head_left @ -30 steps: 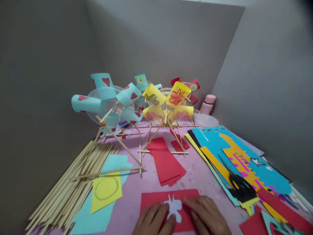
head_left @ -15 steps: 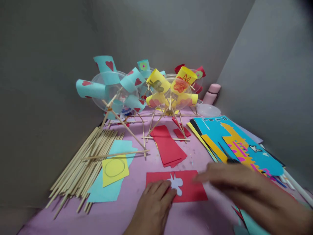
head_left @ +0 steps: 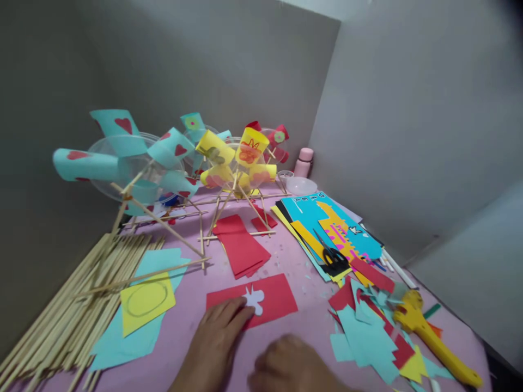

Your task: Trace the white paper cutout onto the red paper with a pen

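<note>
My left hand point(head_left: 223, 326) lies over the left part of a red paper rectangle point(head_left: 278, 305), fingers fairly flat, thumb and fingertips against a small white butterfly-shaped paper cutout point(head_left: 255, 299). The cutout rests on the red paper, its left edge partly covered by those fingers. Just in front of the red paper, near the bottom edge, my right hand point(head_left: 288, 365) is smeared by motion. Its fingers look curled, but whether anything is in them cannot be made out. Beyond the red paper lies a stack of red strips point(head_left: 241, 245).
Paper-and-stick wheels in blue point(head_left: 98, 163) and yellow point(head_left: 232, 174) stand behind. Wooden sticks point(head_left: 81, 305) and a yellow square point(head_left: 147, 299) lie left. Rightward are scissors point(head_left: 335, 257), coloured sheets point(head_left: 302, 209), paper scraps point(head_left: 368, 332) and a yellow glue gun point(head_left: 433, 340).
The view has turned right, bringing the scraps and glue gun into sight. My right hand has moved from the red paper's right side down to the front. My left hand stays on the paper.
</note>
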### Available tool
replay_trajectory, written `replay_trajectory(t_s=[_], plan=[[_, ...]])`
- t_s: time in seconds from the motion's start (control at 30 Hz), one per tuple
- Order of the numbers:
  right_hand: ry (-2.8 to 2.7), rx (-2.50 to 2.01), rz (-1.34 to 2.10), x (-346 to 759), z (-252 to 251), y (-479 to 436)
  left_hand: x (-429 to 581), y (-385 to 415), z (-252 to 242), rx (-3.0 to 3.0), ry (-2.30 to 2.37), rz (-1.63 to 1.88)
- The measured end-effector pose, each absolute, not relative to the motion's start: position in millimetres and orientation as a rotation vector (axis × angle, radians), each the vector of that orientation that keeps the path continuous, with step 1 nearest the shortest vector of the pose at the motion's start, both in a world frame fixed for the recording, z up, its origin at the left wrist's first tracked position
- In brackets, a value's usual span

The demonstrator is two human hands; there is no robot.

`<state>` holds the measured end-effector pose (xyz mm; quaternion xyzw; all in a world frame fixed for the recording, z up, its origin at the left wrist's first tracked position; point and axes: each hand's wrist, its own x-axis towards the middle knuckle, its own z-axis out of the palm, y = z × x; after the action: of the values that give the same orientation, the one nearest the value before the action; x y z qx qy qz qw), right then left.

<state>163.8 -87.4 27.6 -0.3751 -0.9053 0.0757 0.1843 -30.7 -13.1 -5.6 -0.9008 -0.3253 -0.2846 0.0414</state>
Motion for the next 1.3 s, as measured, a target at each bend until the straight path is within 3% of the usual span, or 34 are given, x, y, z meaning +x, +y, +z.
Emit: replay_trajectory(t_s=[0.17,0.53,0.63,0.97,1.3], plan=[[-2.287,-1.392,0.373,181,36,-36,-29,-15,-4,-2.755,-1.012,-0.870],[-2.165,-1.451,0.459,168,7,-27,-39,-24,24,-2.562,-1.251,-0.886],[-2.166,-1.454,0.483,169,7,-27,-26,-28,27,-2.488,-1.043,-0.774],[-2.174,-1.468,0.469,168,9,-26,2,-35,-26,-2.393,-1.009,-0.527],[-2.410,-1.539,0.297,159,8,-16,-3,-36,-39,-2.356,-0.956,-0.395]])
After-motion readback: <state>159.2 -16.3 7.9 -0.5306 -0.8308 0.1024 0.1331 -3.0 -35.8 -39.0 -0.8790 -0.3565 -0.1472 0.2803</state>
